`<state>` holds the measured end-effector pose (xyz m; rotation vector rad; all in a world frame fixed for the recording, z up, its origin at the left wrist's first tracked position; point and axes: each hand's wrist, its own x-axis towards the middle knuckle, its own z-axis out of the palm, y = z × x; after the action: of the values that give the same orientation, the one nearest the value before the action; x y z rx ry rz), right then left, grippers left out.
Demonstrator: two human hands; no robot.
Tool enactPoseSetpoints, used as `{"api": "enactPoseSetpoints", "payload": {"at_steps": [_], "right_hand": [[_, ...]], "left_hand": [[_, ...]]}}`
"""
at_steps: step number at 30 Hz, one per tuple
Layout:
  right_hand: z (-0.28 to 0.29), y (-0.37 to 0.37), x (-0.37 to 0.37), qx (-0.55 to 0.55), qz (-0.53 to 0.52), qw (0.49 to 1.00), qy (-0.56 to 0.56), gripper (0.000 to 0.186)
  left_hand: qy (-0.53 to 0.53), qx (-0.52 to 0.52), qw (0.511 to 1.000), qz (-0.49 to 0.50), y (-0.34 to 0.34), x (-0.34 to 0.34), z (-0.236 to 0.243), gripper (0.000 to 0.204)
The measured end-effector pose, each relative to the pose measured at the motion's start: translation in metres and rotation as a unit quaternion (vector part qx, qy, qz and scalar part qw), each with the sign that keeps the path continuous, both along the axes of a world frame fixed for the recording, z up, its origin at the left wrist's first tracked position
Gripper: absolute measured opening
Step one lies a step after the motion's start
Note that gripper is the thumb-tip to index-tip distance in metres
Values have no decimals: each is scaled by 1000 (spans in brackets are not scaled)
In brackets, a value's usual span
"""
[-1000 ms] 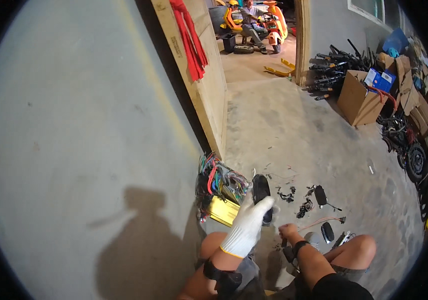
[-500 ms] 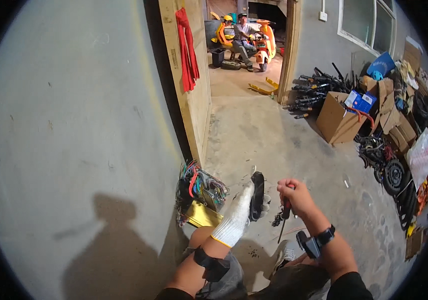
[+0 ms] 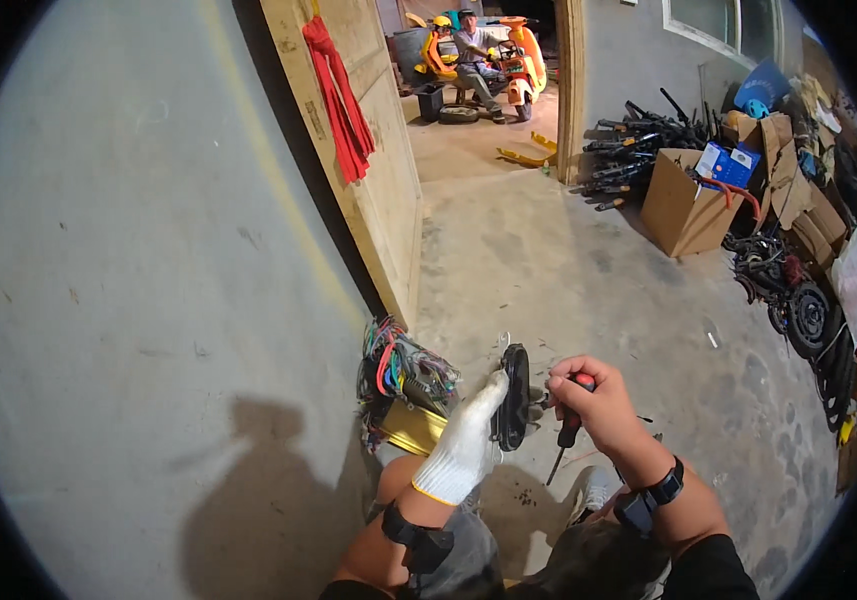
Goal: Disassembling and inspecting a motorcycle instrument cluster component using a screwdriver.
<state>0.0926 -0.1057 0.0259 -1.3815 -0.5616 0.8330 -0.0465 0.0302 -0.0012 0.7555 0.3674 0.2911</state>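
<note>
My left hand, in a white knit glove, is closed round a long black oval part with small light-coloured tabs at its ends. I cannot tell exactly what this part is. A screwdriver with a red and black handle lies in my bare right hand, its shaft pointing down. Thumb and forefinger of that hand are pinched together close to the right side of the black part. Whatever sits between those fingertips is too small to make out.
Coloured wires and a gold metal case lie by the wall at left. A cardboard box, black parts and wheels are piled at right. Beyond the doorway a person sits beside an orange scooter.
My right hand, with the screwdriver, has come in against the right side of the black part. The left hand still holds that part, now turned slightly. The whole view has shifted a little.
</note>
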Motion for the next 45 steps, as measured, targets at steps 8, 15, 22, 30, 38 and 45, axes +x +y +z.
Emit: {"api": "enactPoseSetpoints", "payload": {"at_steps": [8, 15, 22, 30, 38, 45], "right_hand": [[8, 0, -13, 33, 14, 999, -16, 14], [-11, 0, -11, 56, 17, 993, -103, 14], [-7, -4, -4, 19, 10, 997, -70, 16], [-10, -3, 4, 6, 3, 996, -85, 13], [-16, 6, 5, 9, 8, 992, -122, 13], [-10, 8, 2, -17, 3, 991, -130, 15]], "left_hand": [[16, -14, 999, -24, -14, -4, 4, 56], [19, 17, 999, -46, -12, 7, -4, 58], [9, 26, 997, -69, -13, 21, -2, 58], [36, 36, 995, -83, -8, 31, -9, 56], [4, 6, 998, -64, -2, 28, -15, 53], [-1, -9, 999, -51, 0, 25, -16, 49]]}}
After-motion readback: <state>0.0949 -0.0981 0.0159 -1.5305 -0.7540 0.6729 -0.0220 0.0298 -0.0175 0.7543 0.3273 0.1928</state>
